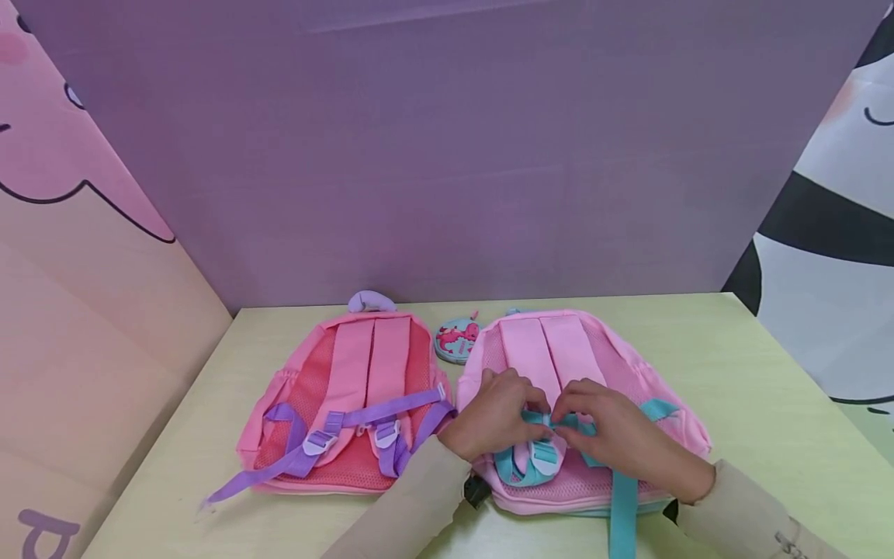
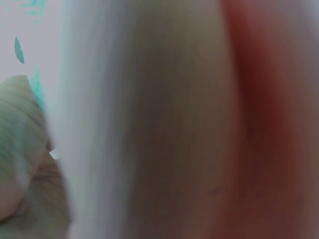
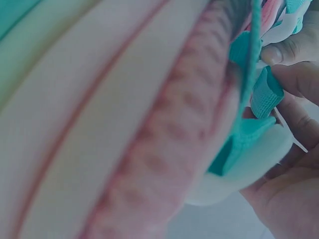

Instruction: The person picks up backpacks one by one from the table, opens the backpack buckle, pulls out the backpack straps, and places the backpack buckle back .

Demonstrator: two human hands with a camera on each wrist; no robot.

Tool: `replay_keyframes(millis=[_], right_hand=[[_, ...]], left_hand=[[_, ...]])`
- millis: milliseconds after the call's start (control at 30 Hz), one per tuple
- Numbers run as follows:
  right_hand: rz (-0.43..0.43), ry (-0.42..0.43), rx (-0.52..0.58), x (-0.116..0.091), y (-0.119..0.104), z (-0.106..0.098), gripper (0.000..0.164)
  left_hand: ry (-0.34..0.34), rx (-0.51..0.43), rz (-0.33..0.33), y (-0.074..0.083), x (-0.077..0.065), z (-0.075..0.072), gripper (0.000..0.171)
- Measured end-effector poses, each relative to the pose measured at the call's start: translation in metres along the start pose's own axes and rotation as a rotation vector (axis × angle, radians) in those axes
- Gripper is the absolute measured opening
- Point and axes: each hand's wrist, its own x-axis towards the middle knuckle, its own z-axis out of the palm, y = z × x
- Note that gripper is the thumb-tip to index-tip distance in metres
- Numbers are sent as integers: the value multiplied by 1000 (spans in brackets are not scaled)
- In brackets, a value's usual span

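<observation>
A pink backpack [image 1: 482, 365] lies strap side up on the table, with teal webbing straps [image 1: 624, 512] and a light adjuster buckle [image 1: 543, 458]. Over its shoulder straps, my left hand [image 1: 497, 411] and right hand [image 1: 615, 427] meet, fingertips close together. Each pinches the teal webbing between thumb and fingers. A folded piece of that webbing [image 3: 268, 92] shows at the fingertips in the right wrist view. Blur from a near surface fills most of the left wrist view, with part of the left hand [image 2: 20, 144] at its edge.
On the left lies a coral backpack [image 1: 307, 419] with purple straps and a lilac handle [image 1: 370, 301]. A small round teal pouch [image 1: 457, 340] with a red-pink design sits between the bags. The pale table [image 1: 761, 435] ends at a purple back panel [image 1: 475, 155].
</observation>
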Motion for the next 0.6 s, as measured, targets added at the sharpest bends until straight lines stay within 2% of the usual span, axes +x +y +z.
replay_keyframes(millis=[600], right_hand=[[4,52,-34,-5,2,-4,27]], left_hand=[[-3,-19,-46,2,-1,1,22]])
